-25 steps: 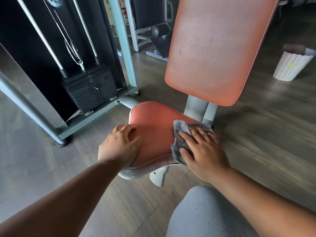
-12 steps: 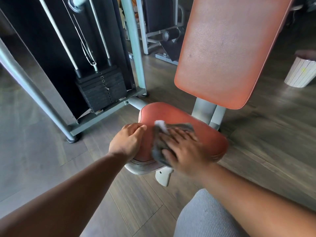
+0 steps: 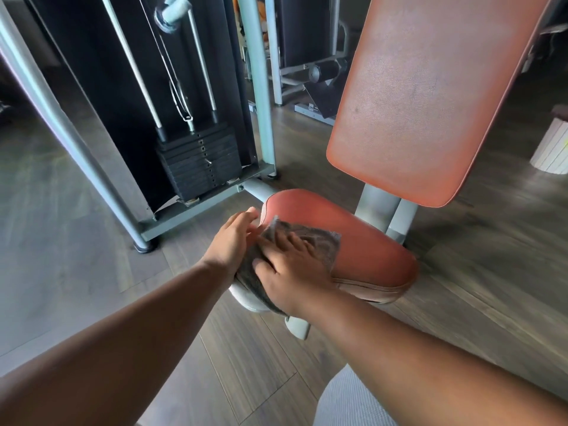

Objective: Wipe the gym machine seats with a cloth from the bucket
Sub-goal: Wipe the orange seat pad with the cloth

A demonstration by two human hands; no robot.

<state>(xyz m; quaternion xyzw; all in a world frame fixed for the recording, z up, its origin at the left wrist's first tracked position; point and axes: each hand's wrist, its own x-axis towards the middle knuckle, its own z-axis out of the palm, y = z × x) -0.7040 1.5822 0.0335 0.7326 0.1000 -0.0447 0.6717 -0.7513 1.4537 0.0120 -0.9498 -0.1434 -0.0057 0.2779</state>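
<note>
1. Bottom edge: a grey ribbed trouser knee (image 3: 347, 404), both bare forearms reaching forward over the wood-plank floor (image 3: 246, 358).
2. Right hand (image 3: 295, 272) lies flat, palm down, fingers spread apart, pressing the grey cloth (image 3: 322, 241) onto the near left part of the seat (image 3: 368, 256). Not gripping, just pressing.
3. Cloth is spread on the seat top under the right hand; its near edge drapes over the seat's front-left corner and hangs down past the rim.
4. Left hand (image 3: 233, 241) rests on the seat's left edge, fingers together and curved against the side of the pad, touching the cloth's left edge. Cannot tell whether it pinches the cloth or only steadies the seat.
5. Seat is orange-red padded, right half bare, on a pale grey metal base.
6. Behind the seat, two pale posts (image 3: 384, 210) carry the tilted orange-red backrest (image 3: 430, 103), apart from the seat pad.
7. Left of the seat, the machine frame (image 3: 196, 207) holds a black weight stack (image 3: 199, 167) with chrome guide rods above it.
8. Far right edge: a pale ribbed bucket (image 3: 550, 152) on the floor, well apart from the seat, partly cut off.
9. Back: another machine (image 3: 310, 56), dim, details unclear.
</note>
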